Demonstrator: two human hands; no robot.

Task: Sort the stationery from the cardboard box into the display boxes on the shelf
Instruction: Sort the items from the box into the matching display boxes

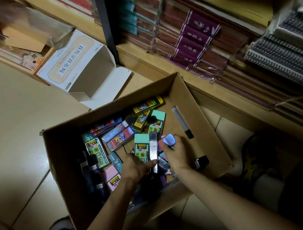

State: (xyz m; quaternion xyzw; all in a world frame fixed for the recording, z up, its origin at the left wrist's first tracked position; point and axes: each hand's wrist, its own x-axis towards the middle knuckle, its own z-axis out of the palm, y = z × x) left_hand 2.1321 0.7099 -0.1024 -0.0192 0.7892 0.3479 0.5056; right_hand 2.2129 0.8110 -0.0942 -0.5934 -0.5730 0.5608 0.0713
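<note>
1. The cardboard box point(208, 141) sits on the floor beside the shelf point(137, 60), with loose lead cases heaped inside.
2. Your left hand point(135, 168) pinches a grey case point(153, 149). Your right hand point(176, 155) curls round a blue case point(168, 139).
3. Step in hand, as judged: picking stock out of the box.
4. The next move calls for lifting both cases clear and matching each to its display box. The white box point(88, 71) stands open at the shelf edge.
</note>
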